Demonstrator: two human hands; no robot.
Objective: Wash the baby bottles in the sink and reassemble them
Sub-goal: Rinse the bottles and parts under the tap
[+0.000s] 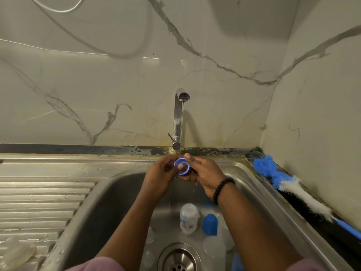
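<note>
A blue bottle collar ring (181, 162) is held under a thin stream of water from the faucet (178, 118). My left hand (161, 174) grips its left side, with a fingertip poking into the ring's opening. My right hand (203, 171) holds the right side, thumb on the top rim. Down in the sink basin (117, 202) lie a clear baby bottle (189, 219), a blue cap (210, 224) and other clear bottle parts (214, 249) near the drain (178, 260).
A blue and white bottle brush (293, 187) lies on the dark counter edge to the right of the sink. The ribbed steel drainboard (39, 208) stretches to the left, with a clear silicone piece (17, 253) at its near corner. Marble wall panels stand behind and at right.
</note>
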